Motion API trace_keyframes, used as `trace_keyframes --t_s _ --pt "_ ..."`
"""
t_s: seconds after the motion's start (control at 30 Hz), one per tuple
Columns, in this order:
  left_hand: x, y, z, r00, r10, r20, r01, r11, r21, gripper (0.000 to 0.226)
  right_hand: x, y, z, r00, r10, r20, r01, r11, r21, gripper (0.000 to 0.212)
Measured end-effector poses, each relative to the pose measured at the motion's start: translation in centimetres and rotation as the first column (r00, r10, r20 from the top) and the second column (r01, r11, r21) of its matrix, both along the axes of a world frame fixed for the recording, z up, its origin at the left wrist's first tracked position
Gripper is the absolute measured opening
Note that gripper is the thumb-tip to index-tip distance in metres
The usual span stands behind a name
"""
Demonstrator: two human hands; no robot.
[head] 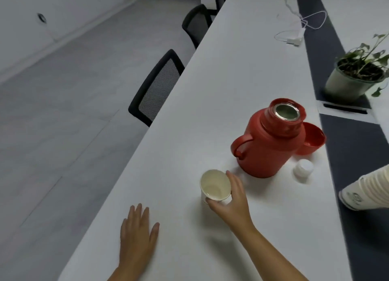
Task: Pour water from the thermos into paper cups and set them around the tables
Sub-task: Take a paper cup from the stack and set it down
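Note:
A red thermos (267, 146) stands upright on the white table (242, 74), its mouth uncovered and its handle pointing left. Its red lid (312, 139) lies just behind it to the right, and a white stopper (304, 169) sits in front of the lid. A white paper cup (213, 187) stands in front of the thermos; my right hand (230, 198) grips its rim and side. My left hand (136, 234) rests flat on the table to the cup's left, fingers straight. A stack of paper cups (366, 189) lies on its side at the right edge.
A potted plant (355, 76) stands on the dark strip (322, 38) running down the table's middle. White cables and a charger (294, 39) lie farther back. Black mesh chairs (156, 89) are tucked in along the table's left edge, with grey floor beyond.

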State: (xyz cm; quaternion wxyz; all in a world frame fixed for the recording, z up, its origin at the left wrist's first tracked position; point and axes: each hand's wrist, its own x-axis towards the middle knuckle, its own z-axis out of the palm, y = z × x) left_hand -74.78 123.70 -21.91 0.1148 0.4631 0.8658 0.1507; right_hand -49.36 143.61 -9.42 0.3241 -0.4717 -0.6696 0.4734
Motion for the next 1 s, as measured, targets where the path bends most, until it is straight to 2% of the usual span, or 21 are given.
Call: trace_keyframes --t_s 0.1,0.23,0.37,0.5,0.57,0.67,0.73,0.87,0.93,1.0 --pt "-1.4 -0.1 0.1 0.997 -0.067 -0.049 0.066 0.998 -0.022 0.085 -3.8 0.4 -1.2 0.999 -0.025 0.04 0.026 1.0 -0.015 0.104" --pt "-0.5 0.3 1.4 0.994 -0.083 -0.068 0.083 0.997 0.006 0.085 -5.8 0.4 -2.1 0.994 -0.057 0.09 0.057 0.998 -0.006 0.105" --pt "0.0 0.5 1.6 0.99 -0.101 -0.097 0.105 0.994 0.03 0.085 -4.8 0.2 -3.2 0.986 -0.065 0.15 0.07 0.997 -0.026 0.115" --pt "0.0 0.5 1.4 0.987 -0.108 -0.118 0.116 0.992 0.058 0.083 -1.2 0.5 -3.9 0.975 0.037 0.22 -0.03 0.999 -0.032 0.128" --pt "0.1 0.5 1.4 0.987 -0.107 -0.12 0.116 0.991 0.07 0.083 1.3 0.8 -3.1 0.975 -0.03 0.221 0.027 1.0 0.015 0.112" --pt "0.3 0.7 1.6 0.981 -0.108 -0.161 0.119 0.991 0.058 0.084 3.0 3.3 0.2 0.956 -0.282 0.075 0.279 0.959 0.048 0.075" --pt "0.3 0.7 1.3 0.977 -0.106 -0.183 0.117 0.992 0.052 0.084 1.5 5.7 2.9 0.929 -0.371 0.003 0.371 0.929 -0.004 0.063" --pt "0.2 0.8 1.3 0.981 -0.091 -0.17 0.106 0.991 0.082 0.084 -3.1 10.6 5.6 0.884 -0.448 -0.134 0.421 0.887 -0.192 0.028" --pt "0.1 0.9 1.6 0.984 -0.085 -0.159 0.101 0.991 0.09 0.084 -3.6 11.8 5.5 0.819 -0.526 -0.229 0.457 0.839 -0.294 0.017" --pt "0.0 1.0 2.0 0.987 -0.099 -0.129 0.106 0.993 0.053 0.085 -3.0 11.5 5.3 0.796 -0.554 -0.245 0.486 0.825 -0.287 0.014"
